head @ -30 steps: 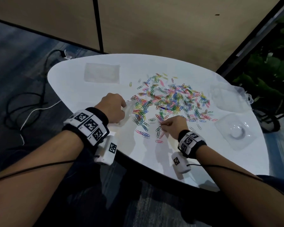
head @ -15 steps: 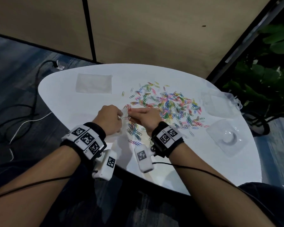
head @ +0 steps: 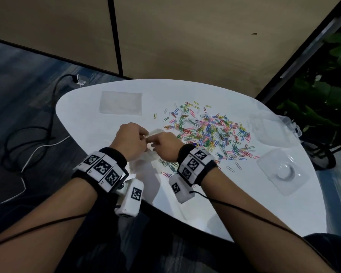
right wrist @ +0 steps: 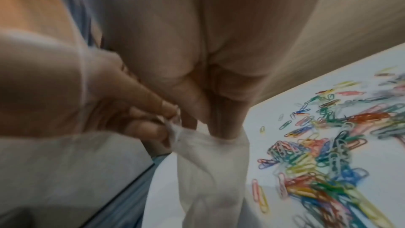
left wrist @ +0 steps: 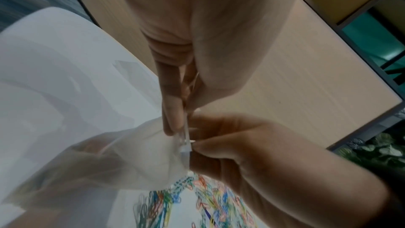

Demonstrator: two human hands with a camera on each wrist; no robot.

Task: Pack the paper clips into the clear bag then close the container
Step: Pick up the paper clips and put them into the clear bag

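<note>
Many coloured paper clips (head: 207, 133) lie spread over the white table (head: 205, 203). My left hand (head: 145, 136) pinches the top edge of a small clear bag (head: 151, 156) and holds it up near the table's front edge. My right hand (head: 156, 140) meets it there. In the right wrist view the right fingertips (right wrist: 221, 127) are tucked into the mouth of the clear bag (right wrist: 210, 171). In the left wrist view both hands pinch the rim of the clear bag (left wrist: 185, 142). I cannot see any clips in the fingers.
A second flat clear bag (head: 120, 103) lies at the back left. A clear plastic container half (head: 282, 172) sits at the right, another clear piece (head: 270, 131) behind it. Cables (head: 28, 134) run over the floor on the left, plants (head: 323, 107) on the right.
My right hand has left the near edge of the clip pile and moved left to the bag's mouth. The left hand has kept its hold on the bag.
</note>
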